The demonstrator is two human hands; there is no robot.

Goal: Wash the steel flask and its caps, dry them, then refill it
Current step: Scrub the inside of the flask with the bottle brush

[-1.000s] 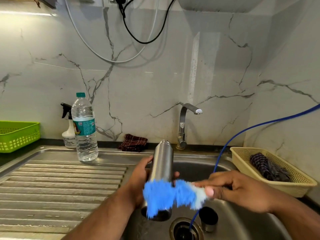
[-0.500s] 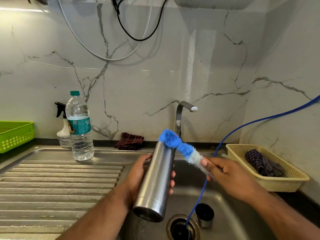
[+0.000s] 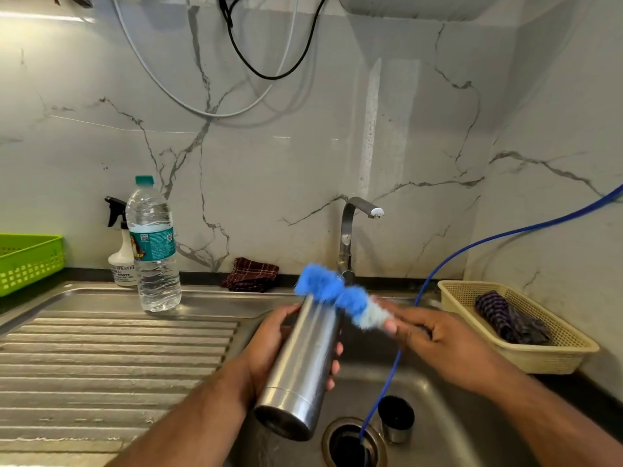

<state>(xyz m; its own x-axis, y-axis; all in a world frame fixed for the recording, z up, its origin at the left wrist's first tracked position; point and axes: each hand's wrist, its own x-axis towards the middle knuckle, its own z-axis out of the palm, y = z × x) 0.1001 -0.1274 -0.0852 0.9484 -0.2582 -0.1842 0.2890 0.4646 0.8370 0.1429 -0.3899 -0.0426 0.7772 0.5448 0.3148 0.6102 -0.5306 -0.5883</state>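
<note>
- Two hands over sink [image 3: 448, 429]: left hand [image 3: 269, 348] clasps flask [image 3: 303, 358] mid-body; right hand [image 3: 438, 342] pinches brush [image 3: 332, 291].
- Flask tilted, far end raised toward sink's back edge, touching brush.

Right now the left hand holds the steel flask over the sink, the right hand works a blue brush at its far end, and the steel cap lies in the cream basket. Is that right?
Wrong only about the steel cap: the head view shows it standing in the sink beside the drain. The cream basket holds a dark cloth. The rest stands.
</note>
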